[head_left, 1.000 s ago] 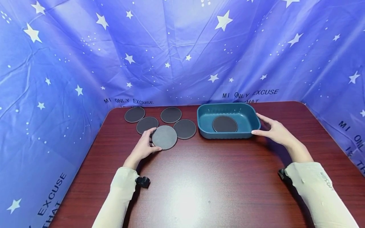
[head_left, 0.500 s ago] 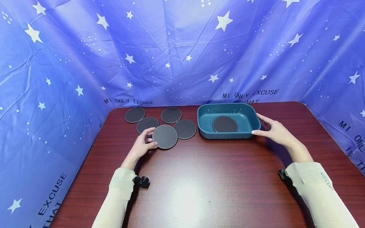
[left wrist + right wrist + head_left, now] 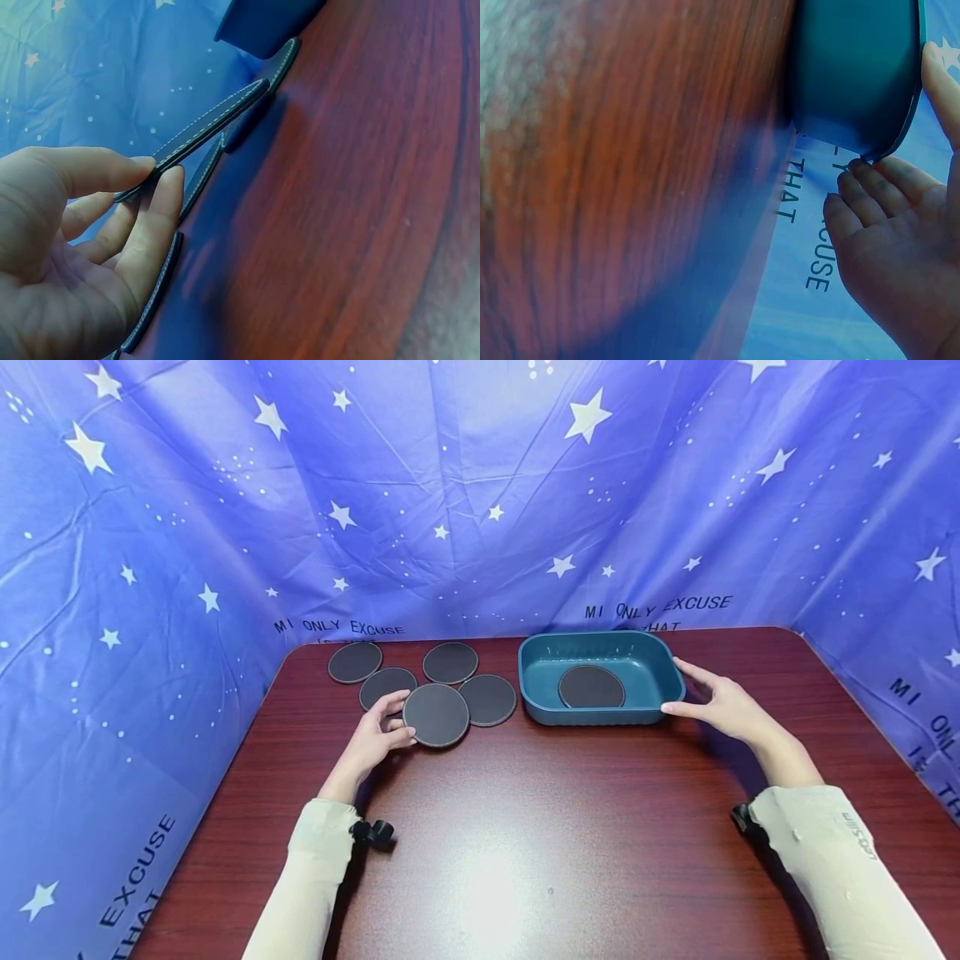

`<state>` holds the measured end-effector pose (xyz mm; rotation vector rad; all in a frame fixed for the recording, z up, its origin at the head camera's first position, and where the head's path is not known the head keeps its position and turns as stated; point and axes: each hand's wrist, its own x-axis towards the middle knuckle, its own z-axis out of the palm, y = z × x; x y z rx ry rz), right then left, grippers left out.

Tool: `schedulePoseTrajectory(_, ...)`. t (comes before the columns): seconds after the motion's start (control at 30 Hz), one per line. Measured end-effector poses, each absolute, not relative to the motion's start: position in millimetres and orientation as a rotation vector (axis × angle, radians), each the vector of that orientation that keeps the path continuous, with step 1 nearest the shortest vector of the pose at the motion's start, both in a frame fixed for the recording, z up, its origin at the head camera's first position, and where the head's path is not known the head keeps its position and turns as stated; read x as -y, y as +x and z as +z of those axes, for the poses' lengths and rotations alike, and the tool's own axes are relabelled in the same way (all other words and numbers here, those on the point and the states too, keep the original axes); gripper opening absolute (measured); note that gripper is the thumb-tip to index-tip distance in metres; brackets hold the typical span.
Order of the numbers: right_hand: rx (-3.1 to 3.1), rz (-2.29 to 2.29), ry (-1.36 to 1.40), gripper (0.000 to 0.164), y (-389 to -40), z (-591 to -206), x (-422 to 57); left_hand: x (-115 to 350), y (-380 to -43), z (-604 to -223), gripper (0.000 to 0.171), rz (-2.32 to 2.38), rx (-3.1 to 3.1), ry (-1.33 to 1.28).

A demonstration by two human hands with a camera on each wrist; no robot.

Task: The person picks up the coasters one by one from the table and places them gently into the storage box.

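Observation:
In the head view my left hand (image 3: pixel 375 735) holds a round black coaster (image 3: pixel 437 716) with light edge stitching, pinched at its left side. The left wrist view shows that coaster (image 3: pixel 210 124) tilted above the table, thumb on one face and fingers on the other. My right hand (image 3: pixel 727 708) holds the right end of a teal rectangular tub (image 3: pixel 600 717), thumb at the near corner and index finger at the far one. Inside the tub lies another coaster (image 3: pixel 592 687). From the right wrist, the fingertips sit at the tub's (image 3: pixel 855 75) end wall.
Several more coasters lie behind the held one: a far-left coaster (image 3: pixel 356 662), one partly behind the left hand (image 3: pixel 386 685), a back coaster (image 3: pixel 451 662) and one beside the tub (image 3: pixel 491 700). A blue star-printed curtain (image 3: pixel 450 485) borders the dark red wooden table (image 3: pixel 600 827).
The held coaster has risen slightly and tilted, its face turning from pale grey to dark. My left thumb has shifted from its lower edge to its left side. Right hand and tub stay put.

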<state>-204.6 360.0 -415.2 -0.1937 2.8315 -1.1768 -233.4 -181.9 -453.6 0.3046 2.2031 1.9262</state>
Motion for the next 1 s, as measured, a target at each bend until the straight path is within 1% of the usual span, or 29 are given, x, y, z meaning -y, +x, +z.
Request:
schedulePoseTrajectory(0.43,-2.823,-1.174,-0.184,0.090,-205.5,-414.4,-359.5,168.3,-238.2,-438.7,0.070,2.010,-2.091,0.302)
schedulePoseTrajectory(1.0,-2.817,-1.180,-0.181,0.090,-205.0,-416.5,-360.7,138.3,-248.5,-430.5,0.070,2.060,-2.011,0.414)
